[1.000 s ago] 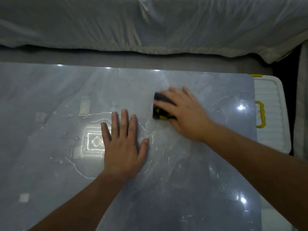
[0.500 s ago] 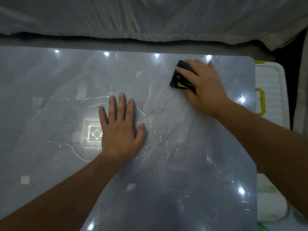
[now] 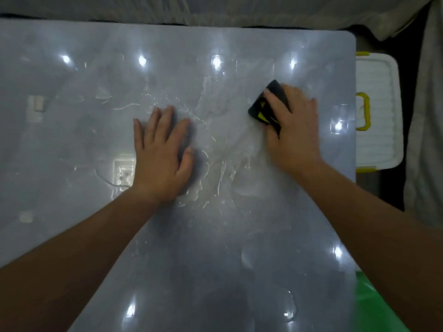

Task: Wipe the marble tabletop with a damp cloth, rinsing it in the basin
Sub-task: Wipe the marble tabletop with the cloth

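The grey marble tabletop [image 3: 84, 97] fills most of the view, glossy with water streaks and light reflections. My right hand [image 3: 294, 130] presses a folded black-and-yellow cloth [image 3: 265, 107] flat on the marble toward the right side; most of the cloth lies under my fingers. My left hand [image 3: 163, 152] rests flat on the wet middle of the table with fingers spread and nothing in it. Wet smears run between the two hands. No basin is recognisable in view.
A white plastic box lid with yellow handles [image 3: 378, 111] sits just past the table's right edge. Something green [image 3: 374, 305] shows at the lower right. Pale covered furniture [image 3: 215, 8] runs along the far side, and grey fabric [image 3: 426, 116] hangs at the right.
My right hand drew the cloth back from the far right area toward me over the marble. The view shifted, so the table's far edge sits higher. My left hand stayed flat in place.
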Demonstrator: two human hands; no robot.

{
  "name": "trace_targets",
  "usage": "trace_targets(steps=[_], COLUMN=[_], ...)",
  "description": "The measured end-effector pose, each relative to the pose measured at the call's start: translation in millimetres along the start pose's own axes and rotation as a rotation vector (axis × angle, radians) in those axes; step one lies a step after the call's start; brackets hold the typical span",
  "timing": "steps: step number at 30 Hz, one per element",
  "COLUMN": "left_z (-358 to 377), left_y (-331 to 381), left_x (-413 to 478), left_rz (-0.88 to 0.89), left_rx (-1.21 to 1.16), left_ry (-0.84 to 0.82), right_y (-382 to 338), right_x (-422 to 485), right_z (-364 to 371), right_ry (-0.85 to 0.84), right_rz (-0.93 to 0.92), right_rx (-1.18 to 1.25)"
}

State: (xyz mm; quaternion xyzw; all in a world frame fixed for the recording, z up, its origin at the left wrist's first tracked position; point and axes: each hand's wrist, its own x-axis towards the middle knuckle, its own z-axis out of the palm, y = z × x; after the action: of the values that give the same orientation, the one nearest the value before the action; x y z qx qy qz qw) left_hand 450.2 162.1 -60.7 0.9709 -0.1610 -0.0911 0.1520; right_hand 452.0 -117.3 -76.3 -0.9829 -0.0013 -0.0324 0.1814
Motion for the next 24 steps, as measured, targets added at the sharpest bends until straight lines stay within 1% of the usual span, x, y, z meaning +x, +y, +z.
trace_targets(steps=[2, 5, 7, 8, 9, 12, 13, 14, 18, 20, 22, 24], left_z=[4, 9, 12, 13, 14, 17, 17, 17, 12, 10, 8, 9], left_y=[5, 12, 13, 14, 14, 13, 13, 12, 12, 9, 4, -3], left_x=[-22, -42, -47, -48, -48, -49, -49, -51, -58, -70, -82, -88], left_rz=[0.007, 0.006, -0.006, -0.009, -0.009, -0.007, -0.002, 0.003, 0.007, -0.013, -0.045, -0.049], left_rx=[0.015, 0.048, 0.064, 0.071, 0.075, 0.081, 0.081, 0.073, -0.002, -0.016, -0.011, 0.003], left_ry=[-0.019, -0.048, -0.055, -0.053, -0.05, -0.048, -0.047, -0.048, -0.051, -0.046, -0.042, -0.04], right_y=[-19, -31, -23, -17, -11, -11, -18, -26, -49, -48, -43, -41], right_x=[-36, -86, -86, -75, -61, -31, -34, -44, -120, -140, -124, -75], right_z=[5, 4, 0, 0, 0, 5, 8, 12, 10, 6, 4, 10], right_ry=[-0.024, -0.093, -0.111, -0.099, -0.071, 0.044, 0.063, 0.051, -0.094, -0.134, -0.146, -0.098], right_rz=[-0.064, -0.222, -0.287, -0.266, -0.203, 0.056, 0.089, 0.072, -0.173, -0.236, -0.236, -0.144], right_rx=[0.021, 0.012, -0.018, -0.023, -0.028, -0.025, -0.023, -0.019, 0.025, 0.02, 0.011, -0.003])
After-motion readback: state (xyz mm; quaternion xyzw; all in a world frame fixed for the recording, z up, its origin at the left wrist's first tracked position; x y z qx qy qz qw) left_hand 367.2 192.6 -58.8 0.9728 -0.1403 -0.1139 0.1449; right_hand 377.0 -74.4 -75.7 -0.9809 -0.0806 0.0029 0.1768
